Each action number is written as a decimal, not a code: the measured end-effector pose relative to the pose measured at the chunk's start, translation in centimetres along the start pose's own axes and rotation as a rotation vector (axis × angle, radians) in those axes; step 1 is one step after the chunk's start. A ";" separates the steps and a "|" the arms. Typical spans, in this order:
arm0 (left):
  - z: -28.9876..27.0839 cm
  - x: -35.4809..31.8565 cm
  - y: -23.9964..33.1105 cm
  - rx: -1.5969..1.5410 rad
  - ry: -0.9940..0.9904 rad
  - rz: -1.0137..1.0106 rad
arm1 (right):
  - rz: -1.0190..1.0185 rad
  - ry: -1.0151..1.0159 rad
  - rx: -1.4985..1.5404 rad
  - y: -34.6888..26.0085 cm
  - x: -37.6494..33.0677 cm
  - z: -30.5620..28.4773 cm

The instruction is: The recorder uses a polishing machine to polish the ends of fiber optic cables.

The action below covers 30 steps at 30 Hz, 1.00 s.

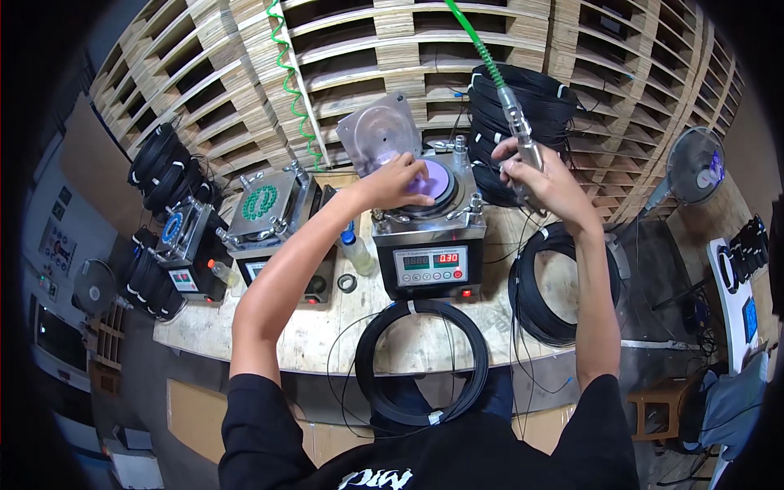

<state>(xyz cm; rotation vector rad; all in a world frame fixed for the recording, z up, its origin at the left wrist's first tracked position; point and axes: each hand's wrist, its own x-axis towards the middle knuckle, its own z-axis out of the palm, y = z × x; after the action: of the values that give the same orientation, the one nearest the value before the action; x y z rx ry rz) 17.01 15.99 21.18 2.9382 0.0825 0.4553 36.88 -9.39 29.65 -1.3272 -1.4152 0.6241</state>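
Observation:
My left hand [398,183] is on a purple disc [442,180], its fingers curled and closed on the disc's left part. The disc lies over a dark round platen [447,202] on top of a polishing machine [430,251] with a lit red display. In my right hand [543,175] is a metal air blow gun [516,118], gripped upright to the right of the machine. A green air hose [476,41] runs up from the gun. Behind my left hand leans a round-centred metal plate [380,131]. The palm side of my left hand is hidden.
Black cable coils lie at the bench front [367,359], at right [523,290] and behind [523,102]. Two more machines [273,208] [186,245] stand left, beside a blue-capped bottle [358,253] and a black ring [347,283]. Wooden pallets [351,49] form the back; a fan [694,167] stands right.

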 end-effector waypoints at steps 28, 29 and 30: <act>-0.4 -3.7 1.9 -0.033 0.467 -0.345 | -0.185 0.187 0.245 6.6 9.6 8.4; -0.5 -3.7 1.7 -0.075 0.515 -0.333 | -0.221 0.283 0.168 6.7 10.1 8.8; -0.5 -3.8 1.6 -0.078 0.520 -0.337 | -0.257 0.381 0.088 6.8 10.3 9.1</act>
<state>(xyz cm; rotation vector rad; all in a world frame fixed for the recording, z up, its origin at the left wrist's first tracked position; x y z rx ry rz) 13.27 14.13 20.76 2.5779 0.5941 1.1127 32.89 4.38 24.15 -1.1020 -1.2029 0.2432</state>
